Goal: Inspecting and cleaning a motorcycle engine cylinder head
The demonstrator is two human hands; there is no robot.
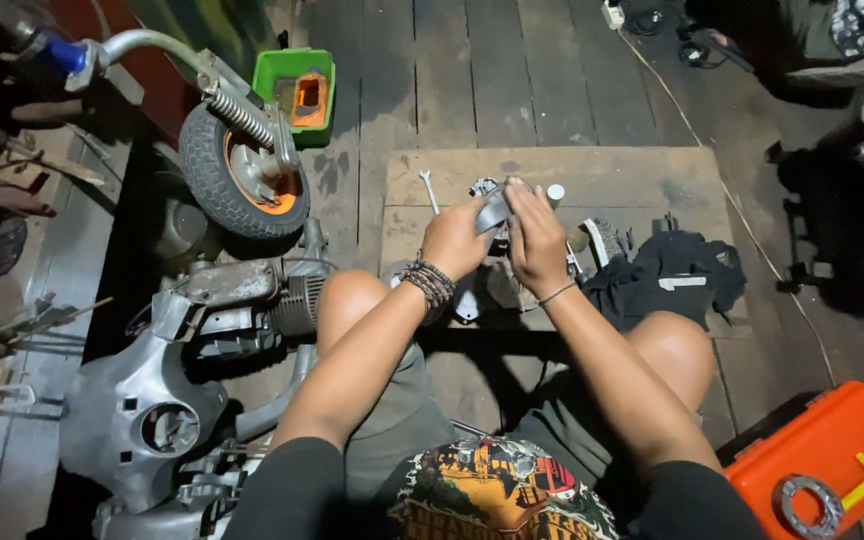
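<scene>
I sit on a wooden floor with both knees up. My left hand (455, 240) and my right hand (534, 235) meet over a small grey metal engine part (493, 207), each gripping it from its own side. Beaded bracelets wrap my left wrist, and a thin band circles the right. The part is held above a plywood board (642, 170). A small spanner (429, 190) lies on that board just left of my hands. A white cap-like piece (555, 192) sits close to my right fingertips.
A stripped scooter lies at left, its front wheel (240, 175) with orange rim, spring and engine (252, 300) exposed. A green tub (297, 95) stands behind the wheel. Black cloth (677, 275) lies at right. An orange toolbox (827, 460) with a metal ring sits bottom right. A cable (697, 135) crosses the floor.
</scene>
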